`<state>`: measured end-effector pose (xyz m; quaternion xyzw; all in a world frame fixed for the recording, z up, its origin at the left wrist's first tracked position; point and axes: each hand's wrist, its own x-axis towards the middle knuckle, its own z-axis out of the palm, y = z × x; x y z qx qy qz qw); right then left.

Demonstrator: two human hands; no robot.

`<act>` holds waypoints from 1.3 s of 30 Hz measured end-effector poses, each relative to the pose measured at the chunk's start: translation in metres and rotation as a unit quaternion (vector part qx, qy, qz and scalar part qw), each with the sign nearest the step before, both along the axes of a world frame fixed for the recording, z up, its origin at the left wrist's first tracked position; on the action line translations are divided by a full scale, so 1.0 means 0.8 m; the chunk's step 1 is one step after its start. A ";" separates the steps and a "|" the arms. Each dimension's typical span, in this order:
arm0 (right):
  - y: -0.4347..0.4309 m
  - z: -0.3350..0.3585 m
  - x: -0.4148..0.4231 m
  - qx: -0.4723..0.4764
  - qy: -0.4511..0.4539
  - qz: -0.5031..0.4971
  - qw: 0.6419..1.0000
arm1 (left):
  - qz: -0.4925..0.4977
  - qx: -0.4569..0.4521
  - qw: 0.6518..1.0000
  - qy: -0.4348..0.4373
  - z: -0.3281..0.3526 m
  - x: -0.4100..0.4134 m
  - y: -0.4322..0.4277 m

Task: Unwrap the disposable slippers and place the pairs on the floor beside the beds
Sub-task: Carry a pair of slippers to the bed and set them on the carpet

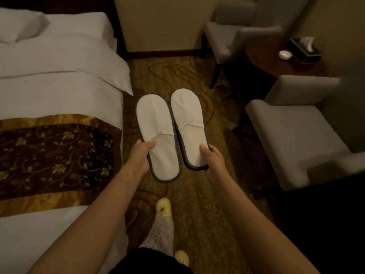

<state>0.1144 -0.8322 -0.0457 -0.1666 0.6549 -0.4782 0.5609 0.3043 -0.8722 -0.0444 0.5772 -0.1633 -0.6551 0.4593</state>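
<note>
Two white disposable slippers with grey edging are held side by side above the patterned carpet (pixel 189 196), toes pointing away from me. My left hand (pixel 141 153) grips the heel end of the left slipper (pixel 156 123), thumb on top. My right hand (pixel 212 155) grips the heel end of the right slipper (pixel 189 117) the same way. No wrapper is visible on either slipper. The bed (pixel 59 91), with white linen and a gold and brown runner, lies to the left of the slippers.
Two grey armchairs (pixel 296 131) stand on the right, with a dark side table (pixel 276 64) between them carrying a tissue box and a small white cup. My feet in yellow slippers (pixel 164 206) are on the carpet below my arms. A wall closes the aisle ahead.
</note>
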 end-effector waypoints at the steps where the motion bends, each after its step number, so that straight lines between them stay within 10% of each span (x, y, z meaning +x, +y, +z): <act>1: -0.025 -0.006 0.004 0.002 0.000 0.013 1.000 | 0.012 0.003 1.000 -0.002 -0.004 0.005 -0.020; 22: -0.556 -0.048 0.040 0.033 0.009 0.235 0.971 | 0.193 0.060 0.979 0.017 -0.026 0.044 -0.432; 39: -0.837 -0.095 0.108 0.052 0.064 0.539 0.838 | 0.475 0.082 0.872 0.085 -0.082 0.037 -0.585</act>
